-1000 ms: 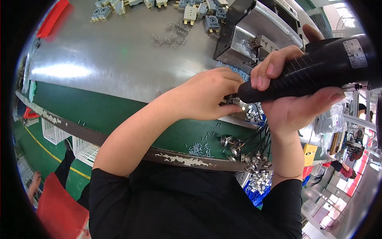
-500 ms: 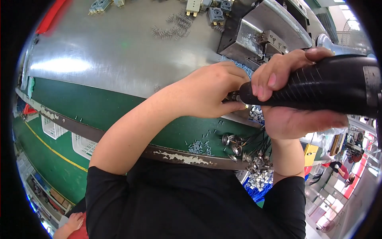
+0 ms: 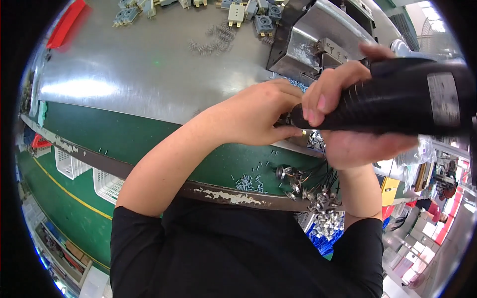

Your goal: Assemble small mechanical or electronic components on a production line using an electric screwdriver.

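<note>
My right hand (image 3: 332,92) is wrapped round a thick black electric screwdriver (image 3: 397,102), which lies nearly level across the right side. The tool's narrow end points left, at the fingers of my left hand (image 3: 266,111). Those fingers are bent and closed together around a small part just at the screwdriver's tip. The part is mostly hidden by the fingers and the tool, so its kind does not show. Beneath the tool, a heap of small shiny metal pieces (image 3: 316,140) shows. Small bluish screws (image 3: 293,82) lie just beyond my left fingers.
A metal fixture (image 3: 303,47) stands beyond my hands. Loose springs (image 3: 213,43) and grey switch-like parts (image 3: 263,25) lie on the steel top. Nearer are scattered screws (image 3: 248,183) and round metal parts with wires (image 3: 297,186) by the bench edge. White crates (image 3: 107,185) stand at left.
My right hand and the screwdriver have shifted slightly left, and the tool has turned a little. My left hand stays about in place. Another person's hand at lower left has gone from view.
</note>
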Motion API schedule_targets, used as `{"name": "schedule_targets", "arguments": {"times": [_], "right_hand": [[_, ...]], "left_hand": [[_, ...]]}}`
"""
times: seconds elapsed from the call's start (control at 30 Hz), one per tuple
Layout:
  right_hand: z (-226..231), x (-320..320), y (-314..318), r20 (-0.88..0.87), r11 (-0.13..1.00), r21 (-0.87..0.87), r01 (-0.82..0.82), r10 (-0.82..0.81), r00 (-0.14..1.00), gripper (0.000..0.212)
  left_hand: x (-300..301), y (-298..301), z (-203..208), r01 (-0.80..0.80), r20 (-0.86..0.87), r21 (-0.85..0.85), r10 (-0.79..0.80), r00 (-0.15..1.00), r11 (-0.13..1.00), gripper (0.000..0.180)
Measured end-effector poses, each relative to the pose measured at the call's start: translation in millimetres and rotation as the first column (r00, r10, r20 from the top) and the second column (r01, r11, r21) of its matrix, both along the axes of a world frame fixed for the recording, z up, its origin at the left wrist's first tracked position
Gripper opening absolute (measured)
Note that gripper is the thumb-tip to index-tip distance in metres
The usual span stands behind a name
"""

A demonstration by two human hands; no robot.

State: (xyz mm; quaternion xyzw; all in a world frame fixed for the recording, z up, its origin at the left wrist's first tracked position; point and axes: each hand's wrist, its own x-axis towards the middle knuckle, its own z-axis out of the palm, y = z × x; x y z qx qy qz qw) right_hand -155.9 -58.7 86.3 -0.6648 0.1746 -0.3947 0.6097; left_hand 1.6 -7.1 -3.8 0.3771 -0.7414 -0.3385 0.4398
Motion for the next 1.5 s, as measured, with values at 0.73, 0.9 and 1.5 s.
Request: {"name": "schedule_targets", "arguments": {"times": [0.73,0.9,1.5], "right_hand": [[16,-52,-44,0.459,0.369,-0.609,0.702,-0.558,0.691,0.058],[18,-107,-4,-0.207,0.646,-0.749,0.147,-0.438,0.875,0.027],[-12,-97,36,-0.419,0.634,-0.772,-0.041,-0.46,0.783,0.042]], "left_hand": [[-22,26,27,-0.069,0.214,-0.202,0.112,0.97,0.977,0.024],[-25,26,26,-0.046,0.151,-0.164,0.071,0.986,0.985,0.026],[-30,40,76,-0.226,0.17,-0.295,0.284,0.944,0.928,0.036]]}}
